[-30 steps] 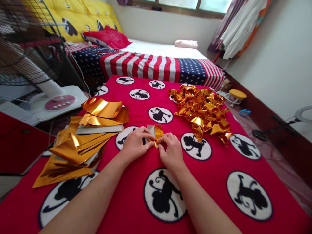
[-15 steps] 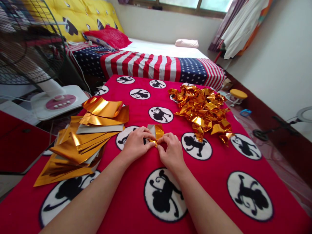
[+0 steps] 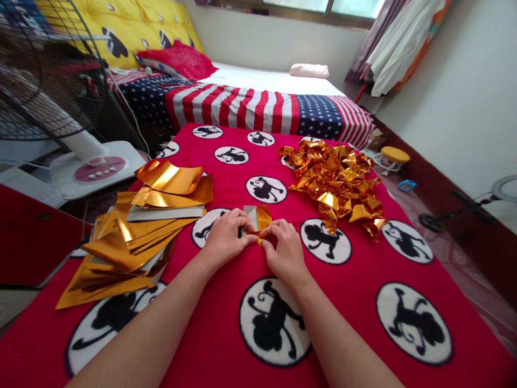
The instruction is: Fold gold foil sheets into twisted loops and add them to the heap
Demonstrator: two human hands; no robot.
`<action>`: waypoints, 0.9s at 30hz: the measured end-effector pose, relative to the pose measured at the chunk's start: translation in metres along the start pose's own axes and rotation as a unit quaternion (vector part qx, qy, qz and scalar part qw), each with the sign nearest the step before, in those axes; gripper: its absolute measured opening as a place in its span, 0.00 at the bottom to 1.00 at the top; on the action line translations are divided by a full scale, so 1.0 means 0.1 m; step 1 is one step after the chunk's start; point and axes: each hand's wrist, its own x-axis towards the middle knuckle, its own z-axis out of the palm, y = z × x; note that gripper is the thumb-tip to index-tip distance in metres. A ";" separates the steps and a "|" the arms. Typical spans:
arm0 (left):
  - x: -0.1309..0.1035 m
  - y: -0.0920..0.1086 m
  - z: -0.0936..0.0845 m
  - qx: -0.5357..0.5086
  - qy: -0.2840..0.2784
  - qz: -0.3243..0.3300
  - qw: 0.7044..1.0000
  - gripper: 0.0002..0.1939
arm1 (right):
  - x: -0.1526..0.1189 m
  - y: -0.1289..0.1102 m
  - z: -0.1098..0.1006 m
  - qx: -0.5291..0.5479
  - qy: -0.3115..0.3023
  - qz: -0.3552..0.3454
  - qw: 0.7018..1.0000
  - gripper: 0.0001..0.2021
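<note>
A small piece of gold foil paper [image 3: 264,216] with a grey underside lies partly folded between my hands on the red cloth [image 3: 202,334]. My left hand [image 3: 229,235] pinches its lower left edge, and my right hand [image 3: 284,249] pinches the lower right. The fingertips nearly meet and cover part of the fold. To the left lies a loose stack of flat gold sheets [image 3: 121,242], some with the grey side up. Folded gold foil pieces [image 3: 335,178] are heaped at the right.
A fan [image 3: 97,161] stands beyond the sheets at the left, beside a red panel [image 3: 32,237]. Behind the cloth is a bed [image 3: 258,110] with a red pillow [image 3: 183,59]. A yellow stool [image 3: 395,156] is on the floor at the right.
The lower edge of the foil under my fingertips looks turned slightly differently. Both hands have kept almost the same place and grip.
</note>
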 end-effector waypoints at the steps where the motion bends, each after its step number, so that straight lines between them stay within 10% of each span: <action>1: 0.00 0.00 0.00 0.001 0.003 -0.001 1.000 0.03 | 0.00 0.00 0.00 -0.002 -0.001 0.001 1.000 0.04; 27: 0.01 0.07 0.01 0.038 0.020 -0.019 0.999 0.08 | -0.01 -0.02 -0.01 -0.026 -0.003 -0.005 1.000 0.07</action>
